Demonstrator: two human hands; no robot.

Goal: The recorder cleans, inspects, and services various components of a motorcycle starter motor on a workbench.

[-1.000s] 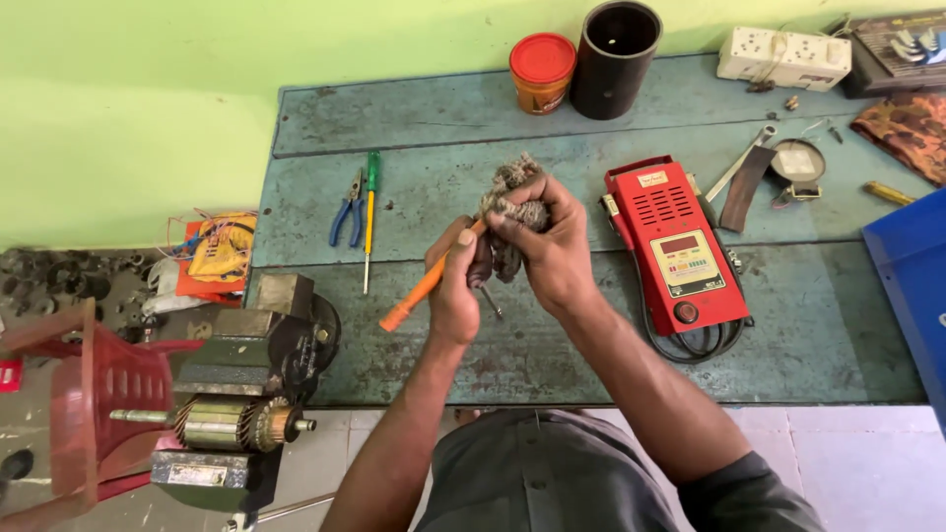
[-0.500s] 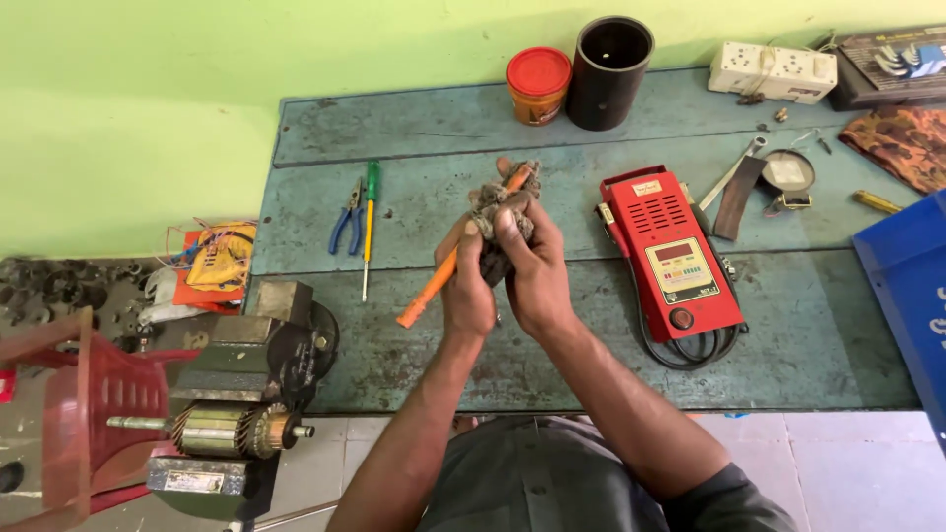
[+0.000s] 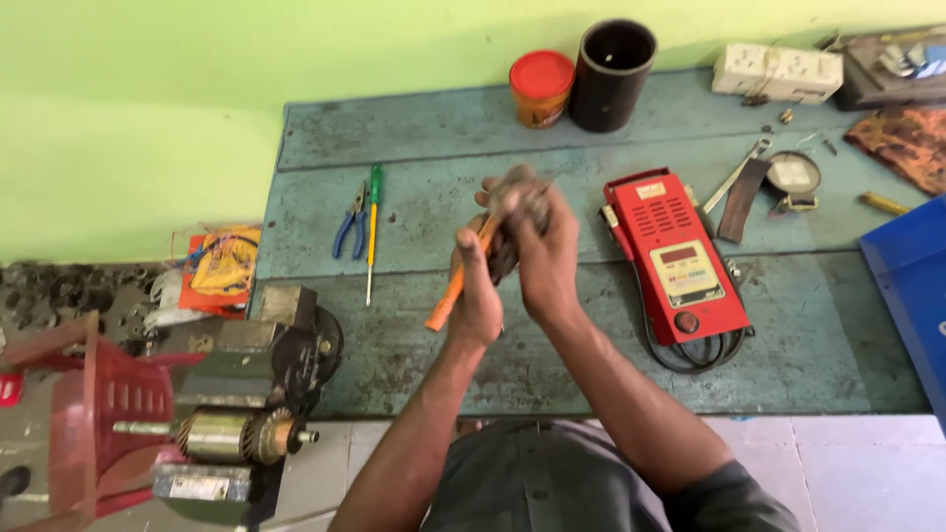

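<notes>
One head camera looks steeply down, close over the workbench (image 3: 414,197)

— What sort of place is this?

— A small repair workshop, by the look of it. The hands grip something over a worn blue-green workbench (image 3: 414,355). Just right of the grip lies a red tester with a meter face (image 3: 678,258), cables coiled beneath it.

— And to the left?

— Blue-handled pliers (image 3: 350,221) and a green-and-yellow screwdriver (image 3: 371,229) lie near the grip. Lower left, off the bench, a motor armature (image 3: 236,435) rests beside a red plastic stool (image 3: 94,419).

— Anything beyond the grip?

— A red-lidded jar (image 3: 541,87), a black cylinder (image 3: 612,74), and what may be a white socket strip (image 3: 777,69); it's blurred.
</notes>
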